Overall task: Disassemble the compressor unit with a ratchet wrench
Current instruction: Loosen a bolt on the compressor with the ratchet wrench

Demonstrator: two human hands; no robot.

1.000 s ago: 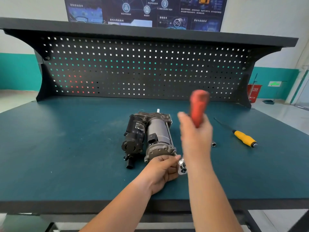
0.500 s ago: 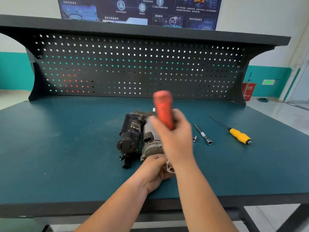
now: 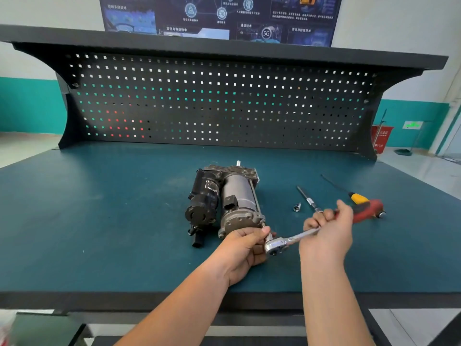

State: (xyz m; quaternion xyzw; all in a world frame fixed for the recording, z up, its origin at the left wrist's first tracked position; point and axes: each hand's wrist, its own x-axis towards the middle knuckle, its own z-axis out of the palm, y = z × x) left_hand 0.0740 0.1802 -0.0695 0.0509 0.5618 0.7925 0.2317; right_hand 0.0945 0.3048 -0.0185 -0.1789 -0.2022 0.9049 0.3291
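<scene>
Mid-bench lies the grey-and-black metal compressor unit (image 3: pixel 224 203). The left hand (image 3: pixel 243 248) pinches the socket end; the right hand (image 3: pixel 326 233) is wrapped around the chrome, red-handled ratchet wrench (image 3: pixel 294 239) — loosening a long bolt, I'd judge; next, a steady swing.

Stood on a dark teal matte workbench top (image 3: pixel 104 221): nothing but small tools toward the right. Lay there a slim chrome extension bar (image 3: pixel 306 197), angled away toward the back, and just left of its near end 1 small chrome socket (image 3: pixel 296 207), apart from it. Lay farther right a yellow-handled screwdriver with a thin dark shaft (image 3: pixel 357 197), shaft pointed back-left. Rose behind the bench a black perforated metal pegboard panel (image 3: pixel 219 103), capped by a flat black shelf (image 3: pixel 224 47). Hung on the white wall above a dark blue printed poster with round icons and a "5G" mark (image 3: pixel 219 16). Stood past the right end a red bin (image 3: pixel 381 137) by a teal wall band (image 3: pixel 30 106).
</scene>
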